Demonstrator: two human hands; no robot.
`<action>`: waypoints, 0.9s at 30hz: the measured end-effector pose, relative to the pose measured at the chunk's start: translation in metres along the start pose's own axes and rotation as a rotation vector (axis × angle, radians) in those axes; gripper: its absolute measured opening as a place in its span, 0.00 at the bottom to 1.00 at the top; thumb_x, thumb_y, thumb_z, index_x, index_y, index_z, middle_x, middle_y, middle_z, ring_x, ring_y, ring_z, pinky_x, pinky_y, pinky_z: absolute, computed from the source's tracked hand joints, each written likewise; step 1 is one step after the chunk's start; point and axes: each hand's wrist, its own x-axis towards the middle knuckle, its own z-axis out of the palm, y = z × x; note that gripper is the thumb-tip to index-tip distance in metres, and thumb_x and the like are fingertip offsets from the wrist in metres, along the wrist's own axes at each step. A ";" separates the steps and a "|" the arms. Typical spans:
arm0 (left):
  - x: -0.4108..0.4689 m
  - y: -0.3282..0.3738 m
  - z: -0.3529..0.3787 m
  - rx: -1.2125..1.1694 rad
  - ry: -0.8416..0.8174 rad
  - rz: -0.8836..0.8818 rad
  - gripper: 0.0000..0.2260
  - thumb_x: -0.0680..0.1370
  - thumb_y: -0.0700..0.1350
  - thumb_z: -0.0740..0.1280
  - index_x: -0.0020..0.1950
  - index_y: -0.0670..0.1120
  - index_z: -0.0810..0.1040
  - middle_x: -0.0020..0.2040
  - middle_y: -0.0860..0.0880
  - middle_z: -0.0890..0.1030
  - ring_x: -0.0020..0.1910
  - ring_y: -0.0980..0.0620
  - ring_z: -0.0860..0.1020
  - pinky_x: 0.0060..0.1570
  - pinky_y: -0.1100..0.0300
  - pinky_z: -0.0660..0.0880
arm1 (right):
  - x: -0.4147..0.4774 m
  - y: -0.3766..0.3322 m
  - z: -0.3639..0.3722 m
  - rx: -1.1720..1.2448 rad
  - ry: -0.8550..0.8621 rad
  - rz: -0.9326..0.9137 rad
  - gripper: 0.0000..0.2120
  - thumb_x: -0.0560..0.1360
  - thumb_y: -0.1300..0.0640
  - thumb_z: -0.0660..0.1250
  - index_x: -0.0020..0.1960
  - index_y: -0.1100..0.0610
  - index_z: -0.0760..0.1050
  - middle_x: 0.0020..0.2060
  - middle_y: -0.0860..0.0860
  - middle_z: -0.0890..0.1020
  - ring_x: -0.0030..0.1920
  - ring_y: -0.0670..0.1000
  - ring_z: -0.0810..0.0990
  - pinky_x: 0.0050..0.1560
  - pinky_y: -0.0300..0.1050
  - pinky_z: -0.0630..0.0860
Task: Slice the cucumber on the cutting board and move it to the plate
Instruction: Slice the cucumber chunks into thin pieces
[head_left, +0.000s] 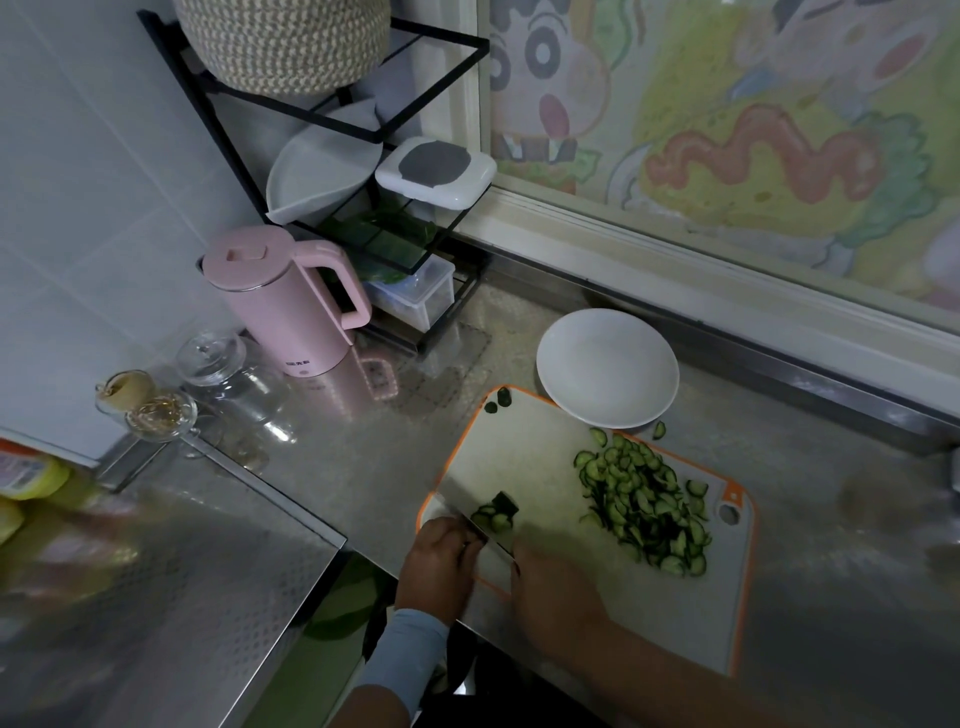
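Slicing looks nearly done. The right hand (556, 597) grips the steel knife (478, 525) at the last dark-green cucumber stub (500, 510) on the white, orange-rimmed cutting board (519, 452). The left hand (441, 566) curls beside it, and I cannot tell whether it holds anything. Next, the heap of cucumber slices (644, 514) needs lifting to the round white plate (608, 364).

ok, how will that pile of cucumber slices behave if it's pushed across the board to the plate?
The cucumber slices are thin, loose half-moons, so the heap would likely spread rather than slide as one; a stray slice already lies off the cutting board. Fresh-cut faces: probably moist, slippery, some sticking. Flat and light, unlikely to roll.
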 end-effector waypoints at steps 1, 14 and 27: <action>-0.001 0.001 -0.001 -0.002 0.010 0.021 0.12 0.74 0.50 0.61 0.40 0.46 0.82 0.41 0.50 0.80 0.43 0.52 0.76 0.44 0.64 0.73 | 0.004 -0.002 0.001 -0.004 0.005 -0.008 0.17 0.83 0.52 0.49 0.69 0.53 0.66 0.60 0.52 0.78 0.60 0.52 0.77 0.58 0.44 0.71; -0.002 0.001 -0.004 -0.032 -0.021 -0.007 0.02 0.70 0.40 0.71 0.41 0.46 0.81 0.41 0.49 0.78 0.41 0.50 0.76 0.43 0.68 0.67 | 0.014 -0.011 -0.001 0.061 0.083 -0.048 0.16 0.82 0.53 0.50 0.67 0.55 0.66 0.50 0.55 0.81 0.50 0.55 0.80 0.44 0.46 0.71; 0.000 -0.001 -0.005 -0.021 -0.029 0.010 0.02 0.71 0.42 0.67 0.38 0.47 0.79 0.39 0.50 0.78 0.41 0.52 0.74 0.42 0.68 0.66 | -0.004 0.001 0.011 -0.048 0.031 -0.027 0.19 0.82 0.55 0.53 0.72 0.56 0.63 0.59 0.54 0.78 0.59 0.54 0.77 0.59 0.46 0.73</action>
